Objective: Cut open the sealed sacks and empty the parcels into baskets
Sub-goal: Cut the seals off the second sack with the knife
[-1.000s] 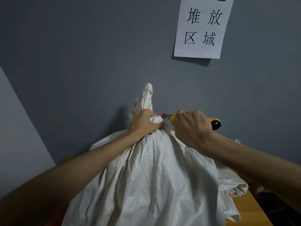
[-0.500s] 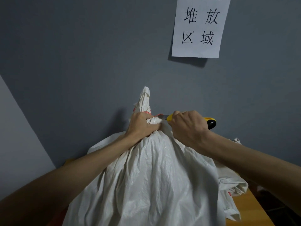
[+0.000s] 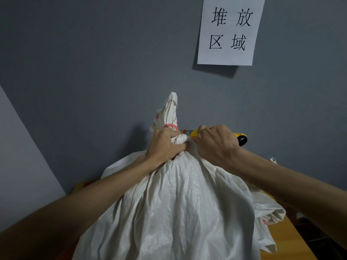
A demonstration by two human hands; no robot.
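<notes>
Sack (image 3: pixel 178 212) neck clenched in left hand's (image 3: pixel 165 147) grip; right hand's (image 3: pixel 216 143) grip wraps one yellow knife (image 3: pixel 193 133); second sack (image 3: pixel 268 209) beside.

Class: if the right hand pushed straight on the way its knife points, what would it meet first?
Probably the bunched neck of the sack, which the left hand grips; the knife tip seems to touch it.

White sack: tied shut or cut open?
Shut: neck bunched and bound by a red tie; left hand grips it, right hand holds a knife against it.
</notes>
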